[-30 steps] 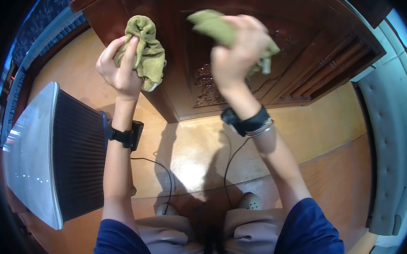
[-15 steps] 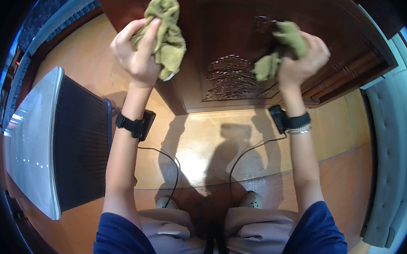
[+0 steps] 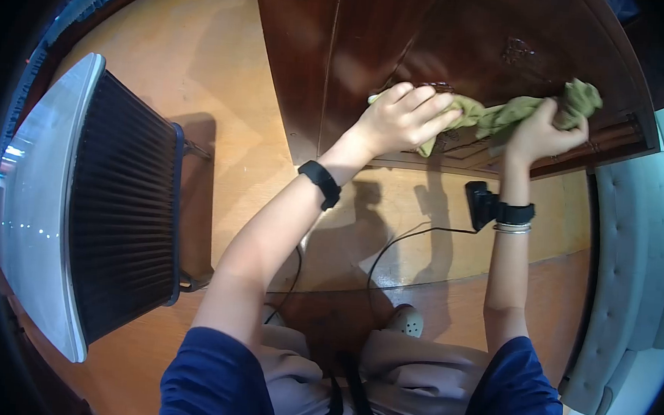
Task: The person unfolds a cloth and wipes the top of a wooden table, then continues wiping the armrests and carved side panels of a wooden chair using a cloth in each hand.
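My left hand (image 3: pixel 404 119) is closed on a green cloth (image 3: pixel 468 115), pressing it over the carved lower part of a dark wooden panel (image 3: pixel 372 43). Cloth sticks out on both sides of the fingers and covers much of the carving. To its right, my right hand (image 3: pixel 541 137) grips another bunched green cloth (image 3: pixel 580 105), low on the panel near its right end. The inner ends of the two cloths meet between my hands. A small carved ornament (image 3: pixel 518 51) shows above them.
On the left stands a table-like piece with a pale glossy top (image 3: pixel 39 205) and dark ribbed side (image 3: pixel 126 210). A grey tufted sofa (image 3: pixel 621 263) runs along the right. Black cables (image 3: pixel 398 238) hang from my wrists above the wooden floor (image 3: pixel 241 73).
My left hand has swept right and slightly down across the panel with its cloth. My right hand has shifted right and a little lower. The view has turned, showing more floor at left.
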`<state>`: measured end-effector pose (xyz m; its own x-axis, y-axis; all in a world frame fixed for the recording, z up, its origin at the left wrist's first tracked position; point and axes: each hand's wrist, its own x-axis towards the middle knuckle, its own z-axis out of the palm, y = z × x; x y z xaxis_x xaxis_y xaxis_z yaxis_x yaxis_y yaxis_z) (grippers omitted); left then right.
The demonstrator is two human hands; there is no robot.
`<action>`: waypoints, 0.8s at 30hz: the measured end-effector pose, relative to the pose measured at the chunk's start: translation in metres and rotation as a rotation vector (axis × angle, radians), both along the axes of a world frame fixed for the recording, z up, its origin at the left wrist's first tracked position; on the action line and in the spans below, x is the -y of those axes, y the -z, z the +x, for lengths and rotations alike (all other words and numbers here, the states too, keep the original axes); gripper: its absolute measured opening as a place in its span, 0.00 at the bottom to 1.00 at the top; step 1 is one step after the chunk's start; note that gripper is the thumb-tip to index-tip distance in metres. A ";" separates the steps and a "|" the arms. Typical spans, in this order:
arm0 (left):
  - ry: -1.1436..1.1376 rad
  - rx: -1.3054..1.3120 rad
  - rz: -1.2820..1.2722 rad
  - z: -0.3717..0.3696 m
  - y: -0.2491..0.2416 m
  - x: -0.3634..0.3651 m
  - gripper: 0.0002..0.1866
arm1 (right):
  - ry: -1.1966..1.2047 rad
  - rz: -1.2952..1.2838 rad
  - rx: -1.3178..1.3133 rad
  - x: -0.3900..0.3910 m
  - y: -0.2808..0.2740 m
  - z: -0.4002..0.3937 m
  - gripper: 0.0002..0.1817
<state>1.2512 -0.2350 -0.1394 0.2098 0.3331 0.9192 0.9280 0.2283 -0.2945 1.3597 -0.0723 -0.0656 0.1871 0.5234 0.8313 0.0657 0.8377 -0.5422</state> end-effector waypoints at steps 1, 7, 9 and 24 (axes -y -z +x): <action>0.014 -0.019 -0.050 -0.002 0.011 0.005 0.16 | 0.028 0.144 0.079 -0.002 0.018 -0.003 0.22; 0.082 0.054 -0.300 -0.011 0.061 0.033 0.17 | -0.115 0.658 0.758 -0.031 0.111 0.039 0.30; 0.080 0.059 -0.381 -0.008 0.078 0.042 0.17 | -0.212 0.728 0.910 -0.032 0.133 0.052 0.23; -0.029 1.383 -0.571 -0.007 0.122 0.118 0.15 | -0.285 -1.552 -0.016 -0.106 0.280 0.107 0.13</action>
<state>1.2444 -0.3528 -0.2615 -0.7072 0.6953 0.1283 0.5377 0.4110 0.7361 1.4666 0.0342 -0.3456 -0.0587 0.8474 -0.5277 -0.0046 -0.5288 -0.8487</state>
